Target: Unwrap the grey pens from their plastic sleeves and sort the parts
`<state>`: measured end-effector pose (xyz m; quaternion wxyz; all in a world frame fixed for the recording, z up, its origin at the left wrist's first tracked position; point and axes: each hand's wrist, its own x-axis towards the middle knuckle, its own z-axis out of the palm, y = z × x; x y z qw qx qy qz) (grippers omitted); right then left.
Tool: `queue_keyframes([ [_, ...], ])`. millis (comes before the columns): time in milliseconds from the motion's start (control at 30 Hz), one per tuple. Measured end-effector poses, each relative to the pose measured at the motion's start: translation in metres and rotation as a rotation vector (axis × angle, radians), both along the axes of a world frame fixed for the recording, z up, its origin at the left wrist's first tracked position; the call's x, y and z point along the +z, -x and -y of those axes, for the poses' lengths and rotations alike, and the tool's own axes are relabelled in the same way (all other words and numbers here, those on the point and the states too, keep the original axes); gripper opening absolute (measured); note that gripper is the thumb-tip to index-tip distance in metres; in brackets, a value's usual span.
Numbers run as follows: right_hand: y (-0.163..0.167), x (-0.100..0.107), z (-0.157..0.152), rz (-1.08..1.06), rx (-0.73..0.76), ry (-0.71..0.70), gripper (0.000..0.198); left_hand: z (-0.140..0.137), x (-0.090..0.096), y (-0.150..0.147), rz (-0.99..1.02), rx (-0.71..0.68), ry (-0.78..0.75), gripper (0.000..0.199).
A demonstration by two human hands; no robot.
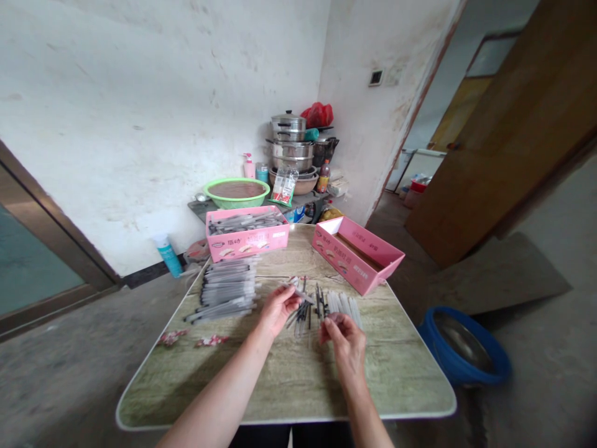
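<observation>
My left hand (278,306) is closed in a pinch around a slim, clear-bodied pen (304,295), held above the middle of the table. My right hand (346,341) has its thumb and fingers pressed together; what they hold, if anything, is too small to make out. Between the hands lies a loose spread of thin black-and-grey pen parts (303,317). Just beyond my right hand, a row of clear, whitish tubes (345,303) lies side by side, with short black pieces (319,300) at its left. To the left is a neat stack of greyish pens (228,289) with dark ends.
A pink box (247,241) filled with pens stands at the table's back left. Another pink box (354,256), brown inside, sits at the back right. Behind are a green basin (237,198) and stacked pots (290,149). A blue tub (466,348) is on the floor at right.
</observation>
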<state>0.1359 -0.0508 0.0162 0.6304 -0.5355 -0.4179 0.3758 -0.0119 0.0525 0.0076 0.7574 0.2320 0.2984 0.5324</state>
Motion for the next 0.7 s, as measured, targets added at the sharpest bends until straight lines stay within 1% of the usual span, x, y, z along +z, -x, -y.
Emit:
queue_keyframes([
  [67, 0.001, -0.003, -0.005, -0.110, -0.034, -0.032, 0.022, 0.002, 0.000, -0.001, -0.032, -0.029, -0.036, 0.017],
  [133, 0.002, -0.009, -0.009, -0.143, -0.077, -0.047, 0.024, 0.003, 0.000, -0.002, -0.070, -0.044, -0.059, 0.021],
  [200, 0.004, -0.015, -0.010, -0.132, -0.103, -0.045, 0.026, 0.004, -0.001, -0.003, -0.112, -0.056, -0.081, 0.024],
  [300, 0.005, -0.020, -0.009, -0.086, -0.100, -0.036, 0.028, 0.005, -0.002, -0.004, -0.158, -0.067, -0.119, 0.028],
  [533, 0.004, -0.022, -0.009, -0.085, -0.096, -0.036, 0.029, 0.005, -0.007, -0.007, -0.188, -0.086, -0.136, 0.033],
  [700, 0.004, -0.019, -0.008, -0.057, -0.079, -0.023, 0.029, 0.006, -0.006, -0.007, -0.200, -0.090, -0.139, 0.034],
])
